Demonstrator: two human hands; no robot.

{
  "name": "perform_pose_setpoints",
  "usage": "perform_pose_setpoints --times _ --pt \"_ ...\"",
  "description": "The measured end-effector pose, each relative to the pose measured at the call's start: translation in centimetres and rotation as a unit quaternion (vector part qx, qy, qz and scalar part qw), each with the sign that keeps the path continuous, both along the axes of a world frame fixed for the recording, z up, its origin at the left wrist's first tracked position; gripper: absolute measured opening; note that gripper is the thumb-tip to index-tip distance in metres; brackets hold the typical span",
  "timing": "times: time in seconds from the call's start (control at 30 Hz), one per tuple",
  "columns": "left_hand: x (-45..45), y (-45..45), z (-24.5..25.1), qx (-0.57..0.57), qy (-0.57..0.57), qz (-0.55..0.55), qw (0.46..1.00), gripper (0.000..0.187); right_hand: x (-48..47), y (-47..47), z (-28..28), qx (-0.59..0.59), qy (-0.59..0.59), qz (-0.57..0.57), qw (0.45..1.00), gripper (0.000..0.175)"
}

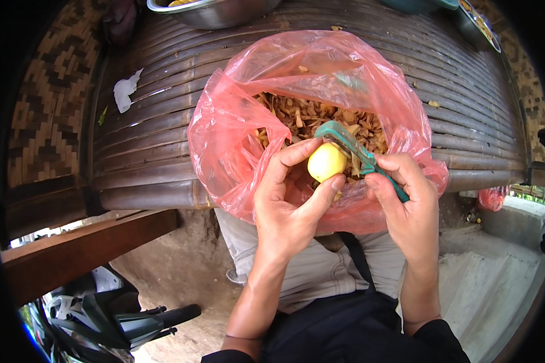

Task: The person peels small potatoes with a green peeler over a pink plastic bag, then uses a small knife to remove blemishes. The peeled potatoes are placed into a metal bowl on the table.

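Observation:
Between the thumb and forefinger of my left hand (290, 199) is a small, round, pale yellow piece of produce (326, 162), its surface smooth and its kind unclear. My right hand (404, 195) grips the handle of a green peeler (352, 143), whose head lies against or very close to the upper right of the yellow piece. Both hands are over the open mouth of a translucent red plastic bag (236, 104). Many brown and yellowish peelings (309, 113) lie inside it, partly hidden by my hands and the folds of plastic.
The bag rests on a bamboo-slat platform (150, 122) at its front edge. A metal basin (222, 13) with yellow pieces, a teal container (418, 5) and another metal vessel (479, 27) stand at the back. A torn white scrap (126, 90) lies left; a motorcycle (104, 317) stands below.

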State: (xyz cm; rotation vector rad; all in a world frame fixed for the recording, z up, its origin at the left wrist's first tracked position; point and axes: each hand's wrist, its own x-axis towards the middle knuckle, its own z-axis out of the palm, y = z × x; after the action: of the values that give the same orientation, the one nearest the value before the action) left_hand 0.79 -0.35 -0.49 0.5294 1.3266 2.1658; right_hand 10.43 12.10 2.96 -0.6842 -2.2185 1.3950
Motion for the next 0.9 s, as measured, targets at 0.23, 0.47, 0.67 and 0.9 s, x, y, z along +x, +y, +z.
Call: perform_pose_setpoints --times 0.23,0.47,0.67,0.9 --pt "-0.7 0.3 -0.1 0.047 0.083 -0.016 0.995 0.052 -0.1 0.7 -0.1 -0.127 0.014 -0.058 0.990 0.015" --pt "-0.8 0.3 0.5 0.074 0.030 -0.063 0.995 0.050 0.3 -0.1 0.0 -0.127 0.060 -0.040 0.989 0.021" --pt "-0.4 0.3 0.9 -0.005 0.049 -0.047 0.998 0.046 1.1 0.0 1.0 -0.049 0.060 0.017 0.997 0.020" --pt "-0.4 0.5 1.6 0.005 0.103 -0.052 0.993 0.046 1.0 1.4 -0.3 -0.074 0.056 -0.056 0.994 0.020"
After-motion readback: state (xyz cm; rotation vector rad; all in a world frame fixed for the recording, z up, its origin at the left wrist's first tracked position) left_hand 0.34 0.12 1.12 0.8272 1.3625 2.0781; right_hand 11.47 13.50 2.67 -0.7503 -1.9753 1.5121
